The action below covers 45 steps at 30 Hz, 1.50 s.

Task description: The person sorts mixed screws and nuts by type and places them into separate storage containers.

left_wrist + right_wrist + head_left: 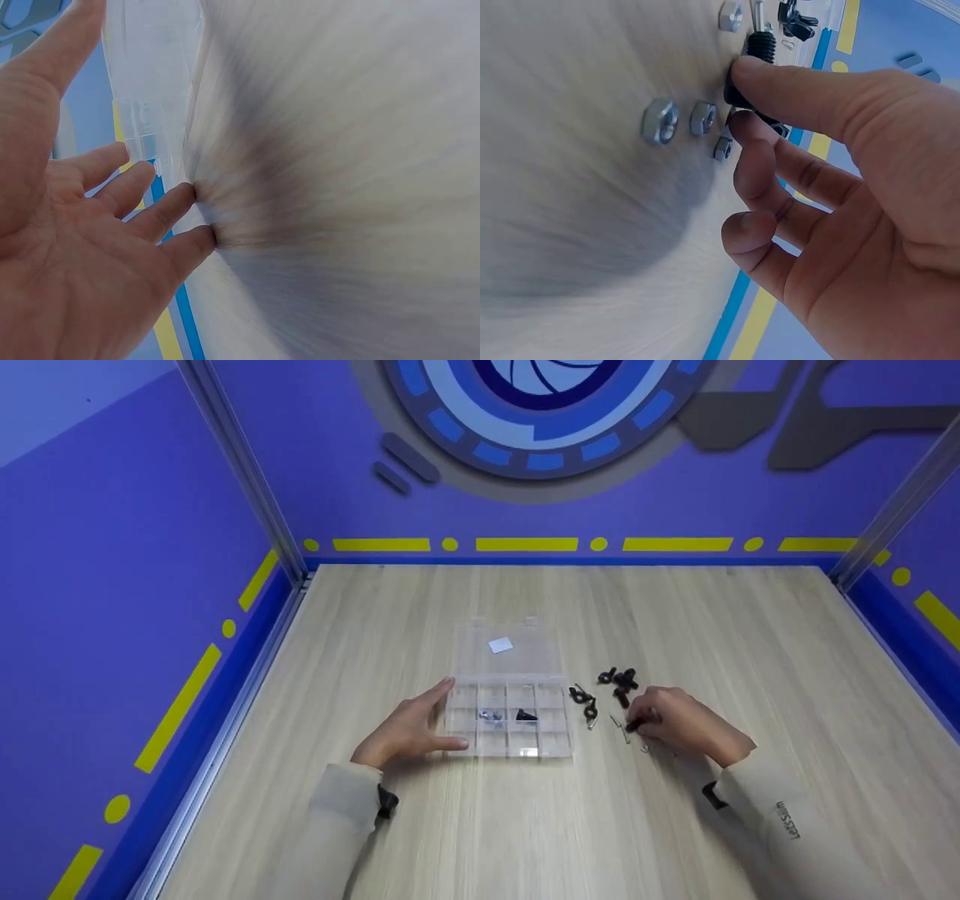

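Note:
A clear compartment box (465, 744) lies with its lid (517, 660) folded back. Silver pieces (491, 715) and black pieces (526, 715) sit in its middle compartments. At its left side is my left hand (405, 731), thumb and fingers spread along the edge; the left wrist view shows the same hand (97, 225) with fingers extended. Right of the box, my right hand (682, 724) pinches a black threaded piece (761, 46) between thumb and index finger, seen close in the right wrist view, where the hand (840, 180) is just above the table beside silver nuts (661, 121).
Black ring-headed and threaded pieces (622, 679) lie scattered between the box and my right hand. Thin silver pins (621, 727) are near my right fingertips. Purple walls (225, 472) with metal posts enclose the wooden table (480, 840).

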Motion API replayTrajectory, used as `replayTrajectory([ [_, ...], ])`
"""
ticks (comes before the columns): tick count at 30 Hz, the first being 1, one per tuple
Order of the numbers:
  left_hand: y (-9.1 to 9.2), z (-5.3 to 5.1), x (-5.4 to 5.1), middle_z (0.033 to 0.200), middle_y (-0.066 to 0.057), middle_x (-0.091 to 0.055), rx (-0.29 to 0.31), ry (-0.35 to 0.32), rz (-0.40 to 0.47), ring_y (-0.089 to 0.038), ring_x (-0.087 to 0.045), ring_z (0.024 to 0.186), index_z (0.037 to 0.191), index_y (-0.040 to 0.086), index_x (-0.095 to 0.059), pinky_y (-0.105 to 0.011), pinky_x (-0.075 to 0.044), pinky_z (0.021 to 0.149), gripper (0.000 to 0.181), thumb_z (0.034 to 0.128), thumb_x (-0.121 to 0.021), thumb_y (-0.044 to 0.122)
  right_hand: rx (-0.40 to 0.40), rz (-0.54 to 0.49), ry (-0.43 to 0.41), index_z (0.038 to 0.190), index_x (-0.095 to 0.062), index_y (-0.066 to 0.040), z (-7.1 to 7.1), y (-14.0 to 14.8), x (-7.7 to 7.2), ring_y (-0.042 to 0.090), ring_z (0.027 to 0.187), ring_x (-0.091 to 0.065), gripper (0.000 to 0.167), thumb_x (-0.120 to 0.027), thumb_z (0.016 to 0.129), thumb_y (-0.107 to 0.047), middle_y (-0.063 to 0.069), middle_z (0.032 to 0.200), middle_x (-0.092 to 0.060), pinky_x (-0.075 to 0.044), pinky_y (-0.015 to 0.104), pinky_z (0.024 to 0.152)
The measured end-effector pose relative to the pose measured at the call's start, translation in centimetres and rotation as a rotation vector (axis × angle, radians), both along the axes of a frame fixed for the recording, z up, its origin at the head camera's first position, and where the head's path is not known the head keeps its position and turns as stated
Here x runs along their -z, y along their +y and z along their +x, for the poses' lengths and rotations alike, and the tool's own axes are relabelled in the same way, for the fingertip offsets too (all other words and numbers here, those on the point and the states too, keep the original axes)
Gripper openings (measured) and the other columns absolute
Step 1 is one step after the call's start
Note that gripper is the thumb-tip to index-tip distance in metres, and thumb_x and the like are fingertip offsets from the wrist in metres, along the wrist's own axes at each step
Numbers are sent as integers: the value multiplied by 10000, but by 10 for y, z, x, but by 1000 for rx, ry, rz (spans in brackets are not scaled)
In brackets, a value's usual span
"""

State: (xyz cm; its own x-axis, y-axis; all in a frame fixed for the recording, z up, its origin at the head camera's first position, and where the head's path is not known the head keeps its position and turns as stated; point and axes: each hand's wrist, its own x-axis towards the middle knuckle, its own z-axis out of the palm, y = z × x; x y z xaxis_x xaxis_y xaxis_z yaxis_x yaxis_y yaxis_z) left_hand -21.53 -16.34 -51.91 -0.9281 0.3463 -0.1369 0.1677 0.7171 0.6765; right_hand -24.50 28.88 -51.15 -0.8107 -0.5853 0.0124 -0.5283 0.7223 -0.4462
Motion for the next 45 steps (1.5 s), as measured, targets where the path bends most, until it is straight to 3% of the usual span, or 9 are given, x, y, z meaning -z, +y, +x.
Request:
replayTrajectory([
  [5, -1, 0, 1, 1686, -59, -261, 19, 15, 1, -250, -251, 1540, 1640, 139, -268, -434, -231, 1253, 1104, 788, -888, 466, 23, -7, -2, 941, -764, -144, 0, -3, -3, 122, 824, -613, 163, -767, 875, 5, -22, 946, -704, -528, 326, 708],
  [11, 0, 0, 0, 1695, -40, -234, 2, -6, -10, -250, -227, 1548, 1649, 164, -240, -435, -212, 1258, 1127, 782, -883, 488, 47, -34, -8, 989, -721, -103, -1, -13, -11, 87, 640, -516, 122, -722, 912, -9, 18, 944, -722, -458, 267, 562],
  [22, 1, 0, 1, 1698, -30, -215, -9, -11, -14, -230, -208, 1552, 1653, 167, -222, -414, -196, 1261, 1127, 791, -881, 472, -52, -114, 161, 960, -726, -59, -5, -52, -26, 127, 753, -605, 103, -696, 894, 14, -3, 886, -684, -536, 298, 654],
  [32, -1, 0, 1, 1687, -57, -254, 9, 18, -12, -251, -245, 1543, 1643, 138, -253, -437, -225, 1255, 1107, 795, -877, 481, -140, -112, 177, 1016, -698, -82, -6, -97, -37, 74, 737, -613, 92, -750, 941, -75, -24, 894, -688, -550, 268, 631],
  [38, -2, 2, 0, 1689, -49, -254, 11, 18, 5, -251, -246, 1542, 1644, 151, -256, -446, -228, 1253, 1102, 796, -874, 487, -191, -126, 135, 1034, -715, -122, -7, -121, -41, 66, 720, -620, 104, -760, 947, -158, -42, 887, -708, -544, 252, 620],
  [45, -1, 1, 0, 1689, -46, -255, 12, 13, 17, -256, -243, 1543, 1643, 152, -262, -450, -222, 1255, 1094, 797, -880, 467, -231, -112, 135, 1047, -730, -113, -9, -142, -37, 100, 799, -654, 97, -746, 952, -103, -12, 946, -729, -578, 301, 696],
])
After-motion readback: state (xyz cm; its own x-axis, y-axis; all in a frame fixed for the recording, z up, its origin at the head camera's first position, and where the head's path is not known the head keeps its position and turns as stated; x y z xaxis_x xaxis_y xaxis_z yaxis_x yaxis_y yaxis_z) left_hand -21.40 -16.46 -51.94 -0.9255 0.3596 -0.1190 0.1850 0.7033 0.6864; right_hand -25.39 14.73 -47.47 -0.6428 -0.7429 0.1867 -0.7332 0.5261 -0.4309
